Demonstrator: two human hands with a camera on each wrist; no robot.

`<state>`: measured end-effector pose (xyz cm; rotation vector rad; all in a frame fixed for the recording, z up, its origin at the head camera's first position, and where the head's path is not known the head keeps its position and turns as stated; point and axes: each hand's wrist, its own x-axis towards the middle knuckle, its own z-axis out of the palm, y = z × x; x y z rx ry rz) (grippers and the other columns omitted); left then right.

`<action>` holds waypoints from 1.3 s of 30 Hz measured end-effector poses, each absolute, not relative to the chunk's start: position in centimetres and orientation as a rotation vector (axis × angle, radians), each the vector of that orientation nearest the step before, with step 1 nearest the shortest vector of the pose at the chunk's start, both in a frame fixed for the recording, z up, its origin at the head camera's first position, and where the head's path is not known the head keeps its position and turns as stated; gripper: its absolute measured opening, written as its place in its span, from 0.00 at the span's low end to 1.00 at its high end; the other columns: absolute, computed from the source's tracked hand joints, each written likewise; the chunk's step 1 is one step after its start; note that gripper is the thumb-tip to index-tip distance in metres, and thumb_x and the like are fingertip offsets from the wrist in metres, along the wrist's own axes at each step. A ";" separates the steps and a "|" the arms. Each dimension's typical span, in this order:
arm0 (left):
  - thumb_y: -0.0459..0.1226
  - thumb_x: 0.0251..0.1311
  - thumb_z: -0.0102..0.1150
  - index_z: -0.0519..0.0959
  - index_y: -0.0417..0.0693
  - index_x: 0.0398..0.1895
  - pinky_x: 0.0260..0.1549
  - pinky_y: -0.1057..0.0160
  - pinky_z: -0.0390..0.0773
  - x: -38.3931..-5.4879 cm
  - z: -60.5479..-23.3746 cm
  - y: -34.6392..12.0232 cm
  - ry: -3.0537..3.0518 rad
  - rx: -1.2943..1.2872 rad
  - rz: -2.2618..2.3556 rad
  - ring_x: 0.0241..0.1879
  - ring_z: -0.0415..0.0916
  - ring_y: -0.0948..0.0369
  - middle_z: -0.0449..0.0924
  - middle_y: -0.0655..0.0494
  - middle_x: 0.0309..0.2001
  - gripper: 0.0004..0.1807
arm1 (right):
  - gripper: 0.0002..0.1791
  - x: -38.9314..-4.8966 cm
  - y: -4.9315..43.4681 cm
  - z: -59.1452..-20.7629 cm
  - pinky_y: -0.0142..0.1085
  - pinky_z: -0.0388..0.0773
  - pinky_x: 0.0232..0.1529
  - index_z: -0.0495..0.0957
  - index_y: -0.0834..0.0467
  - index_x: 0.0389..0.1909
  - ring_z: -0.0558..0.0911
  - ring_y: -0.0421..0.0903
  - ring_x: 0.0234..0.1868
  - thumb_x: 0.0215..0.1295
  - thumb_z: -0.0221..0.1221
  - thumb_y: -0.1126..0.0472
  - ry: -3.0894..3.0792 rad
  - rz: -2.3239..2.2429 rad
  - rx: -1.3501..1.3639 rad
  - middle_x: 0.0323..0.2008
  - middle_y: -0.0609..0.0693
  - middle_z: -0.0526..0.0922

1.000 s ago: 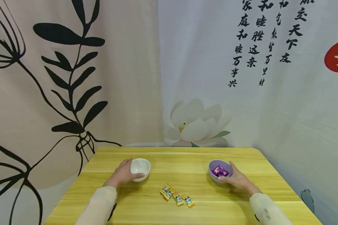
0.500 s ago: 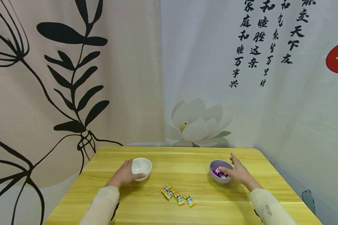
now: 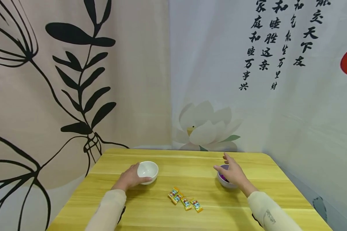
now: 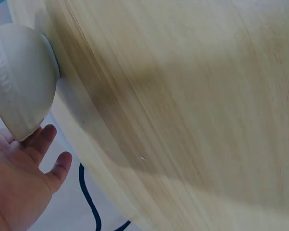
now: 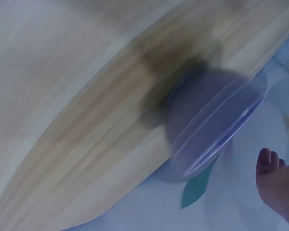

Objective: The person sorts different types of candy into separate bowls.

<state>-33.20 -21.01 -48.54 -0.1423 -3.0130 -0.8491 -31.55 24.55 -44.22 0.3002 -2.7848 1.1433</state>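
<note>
My left hand holds a white bowl at the left of the table, thumb along its near side and fingers around its left side. The left wrist view shows the bowl's outer wall above the fingers. My right hand, its fingers spread, hovers over a light purple bowl and holds nothing. Purple-wrapped candies lie inside, mostly hidden by the hand. In the right wrist view the hand is apart from the purple bowl's rim.
Several yellow-wrapped candies lie on the wooden table between the two bowls and nearer to me. Behind the table hangs a backdrop printed with black plants, a lotus and writing.
My right hand has let go of the purple bowl and moved up and left over it, fingers spread. The left hand still holds the white bowl. The head view has shifted slightly.
</note>
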 end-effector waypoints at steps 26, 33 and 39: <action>0.65 0.43 0.72 0.56 0.33 0.75 0.57 0.37 0.67 -32.9 -48.3 -21.0 -3.016 -0.111 -0.863 0.61 0.66 0.37 0.62 0.34 0.69 0.64 | 0.42 -26.8 18.0 -50.0 0.57 0.71 0.58 0.67 0.69 0.67 0.75 0.62 0.59 0.62 0.67 0.45 -2.815 1.092 0.491 0.57 0.62 0.77; 0.64 0.44 0.72 0.56 0.33 0.74 0.56 0.38 0.68 -32.6 -47.9 -21.0 -3.017 -0.115 -0.862 0.61 0.68 0.38 0.63 0.34 0.68 0.64 | 0.46 -25.7 17.8 -51.1 0.58 0.71 0.56 0.70 0.70 0.63 0.76 0.62 0.57 0.55 0.70 0.39 -2.839 0.958 0.606 0.56 0.63 0.77; 0.65 0.44 0.72 0.56 0.34 0.75 0.56 0.38 0.68 -32.7 -48.0 -20.7 -3.017 -0.109 -0.893 0.61 0.67 0.37 0.63 0.34 0.69 0.64 | 0.49 -25.1 17.4 -52.4 0.57 0.73 0.53 0.74 0.67 0.59 0.78 0.59 0.52 0.46 0.72 0.34 -2.832 0.754 0.650 0.53 0.59 0.77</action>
